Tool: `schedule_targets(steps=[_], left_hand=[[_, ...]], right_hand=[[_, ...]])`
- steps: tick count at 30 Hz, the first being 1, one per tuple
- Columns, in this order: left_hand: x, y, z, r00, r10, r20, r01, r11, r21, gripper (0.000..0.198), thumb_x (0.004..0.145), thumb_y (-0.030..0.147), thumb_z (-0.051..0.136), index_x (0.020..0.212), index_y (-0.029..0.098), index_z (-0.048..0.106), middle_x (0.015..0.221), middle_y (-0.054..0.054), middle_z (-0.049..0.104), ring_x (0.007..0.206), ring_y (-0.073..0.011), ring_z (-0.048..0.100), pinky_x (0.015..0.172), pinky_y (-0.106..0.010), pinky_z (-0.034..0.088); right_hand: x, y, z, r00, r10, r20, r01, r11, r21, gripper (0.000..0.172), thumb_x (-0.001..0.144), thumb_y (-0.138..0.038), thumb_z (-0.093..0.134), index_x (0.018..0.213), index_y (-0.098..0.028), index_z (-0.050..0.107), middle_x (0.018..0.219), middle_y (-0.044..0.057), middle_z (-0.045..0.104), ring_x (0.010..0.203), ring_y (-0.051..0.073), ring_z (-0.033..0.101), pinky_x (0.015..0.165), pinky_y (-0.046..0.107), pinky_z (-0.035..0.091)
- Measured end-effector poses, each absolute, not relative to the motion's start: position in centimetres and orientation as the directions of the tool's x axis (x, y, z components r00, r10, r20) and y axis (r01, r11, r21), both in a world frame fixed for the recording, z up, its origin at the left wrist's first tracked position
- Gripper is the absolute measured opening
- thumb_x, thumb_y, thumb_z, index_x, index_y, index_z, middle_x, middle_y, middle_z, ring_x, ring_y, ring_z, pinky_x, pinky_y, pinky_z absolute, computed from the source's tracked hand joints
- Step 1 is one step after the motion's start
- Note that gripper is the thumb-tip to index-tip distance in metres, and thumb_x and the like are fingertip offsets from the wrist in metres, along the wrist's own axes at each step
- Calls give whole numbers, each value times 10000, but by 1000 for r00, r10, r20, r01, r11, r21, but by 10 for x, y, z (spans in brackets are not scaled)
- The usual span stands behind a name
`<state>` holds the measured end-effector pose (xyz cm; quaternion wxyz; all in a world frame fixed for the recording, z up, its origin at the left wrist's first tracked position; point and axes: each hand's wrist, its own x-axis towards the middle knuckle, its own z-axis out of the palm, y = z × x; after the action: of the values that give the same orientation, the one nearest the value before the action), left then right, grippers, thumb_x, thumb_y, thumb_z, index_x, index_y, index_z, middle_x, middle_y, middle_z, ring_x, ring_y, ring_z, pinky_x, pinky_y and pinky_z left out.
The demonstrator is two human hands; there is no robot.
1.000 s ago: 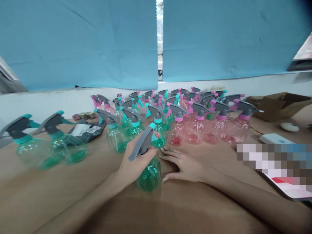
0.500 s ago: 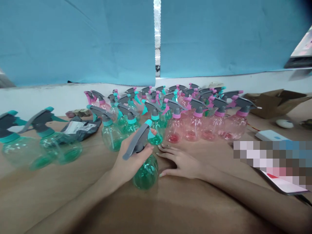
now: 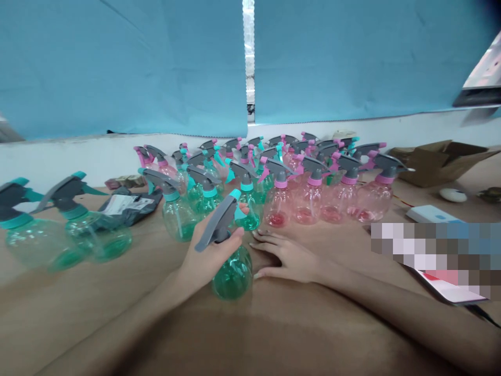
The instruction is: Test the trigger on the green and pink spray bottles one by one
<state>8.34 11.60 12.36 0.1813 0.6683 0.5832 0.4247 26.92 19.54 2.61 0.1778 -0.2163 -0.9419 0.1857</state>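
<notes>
My left hand (image 3: 207,256) is wrapped round the neck of a green spray bottle (image 3: 231,272) with a grey trigger head (image 3: 217,223), holding it upright on the brown table (image 3: 117,308). Right beside the bottle, my right hand (image 3: 287,256) lies flat on the table with its fingers stretched out, fingertips close to the bottle's side. Behind both hands stands a crowd of several green spray bottles (image 3: 178,214) and pink spray bottles (image 3: 313,201).
Two more green bottles (image 3: 90,224) stand at the far left. A dark plastic bag (image 3: 129,204) lies behind them. At the right are a cardboard box (image 3: 442,162), a white device (image 3: 430,214) and papers (image 3: 450,290). A blue curtain (image 3: 117,62) hangs behind.
The view has shifted slightly left and down. Both hands and the held bottle keep the same pose on the table.
</notes>
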Motion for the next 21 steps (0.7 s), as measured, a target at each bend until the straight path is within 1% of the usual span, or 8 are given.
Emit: schedule_targets(steps=[4, 7, 12, 15, 17, 20, 21], left_hand=[[85, 116, 125, -45, 921, 387, 641, -270, 718, 291, 747, 198, 505, 1029, 247, 563, 885, 2, 651, 695, -163, 586, 650, -284, 460], [84, 115, 128, -62, 921, 386, 639, -260, 724, 259, 720, 180, 502, 961, 246, 568, 842, 6, 645, 673, -166, 580, 636, -289, 464], [81, 110, 131, -46, 931, 361, 596, -264, 758, 132, 729, 184, 477, 821, 248, 546, 780, 11, 626, 639, -170, 577, 607, -299, 453], [78, 109, 129, -39, 938, 346, 580, -261, 772, 110, 739, 178, 468, 780, 247, 545, 761, 15, 626, 666, -179, 599, 610, -299, 453], [77, 109, 127, -37, 938, 344, 574, -261, 776, 129, 745, 173, 472, 802, 251, 556, 775, 14, 631, 726, -190, 613, 631, -298, 460], [77, 110, 124, -59, 936, 348, 557, -258, 789, 232, 744, 175, 496, 949, 258, 565, 861, -4, 643, 844, -211, 611, 704, -313, 477], [78, 110, 123, -74, 935, 348, 553, -252, 794, 267, 745, 186, 505, 997, 256, 558, 864, -8, 642, 844, -211, 608, 707, -314, 480]], right_hand=[[269, 195, 27, -846, 471, 249, 341, 838, -425, 772, 764, -670, 484, 1354, -177, 412, 1430, 100, 358, 1337, 254, 280, 1099, 435, 238], [269, 195, 28, -848, 479, 226, 359, 833, -420, 787, 766, -678, 471, 1351, -155, 415, 1434, 109, 348, 1338, 254, 276, 1101, 428, 235], [269, 195, 27, -845, 481, 236, 350, 829, -435, 750, 768, -663, 487, 1354, -201, 410, 1447, 85, 327, 1343, 250, 264, 1094, 441, 246], [269, 194, 27, -844, 483, 232, 351, 826, -442, 749, 768, -656, 496, 1355, -198, 409, 1445, 89, 331, 1342, 250, 268, 1092, 441, 252], [269, 194, 27, -845, 481, 235, 347, 826, -443, 744, 770, -650, 499, 1352, -196, 413, 1445, 92, 330, 1337, 252, 281, 1089, 439, 258], [269, 194, 27, -841, 480, 250, 340, 827, -447, 723, 772, -637, 511, 1351, -216, 414, 1444, 80, 334, 1334, 257, 285, 1086, 451, 260], [269, 194, 27, -840, 480, 253, 339, 828, -447, 722, 772, -635, 513, 1352, -217, 413, 1441, 78, 339, 1335, 258, 282, 1086, 452, 258]])
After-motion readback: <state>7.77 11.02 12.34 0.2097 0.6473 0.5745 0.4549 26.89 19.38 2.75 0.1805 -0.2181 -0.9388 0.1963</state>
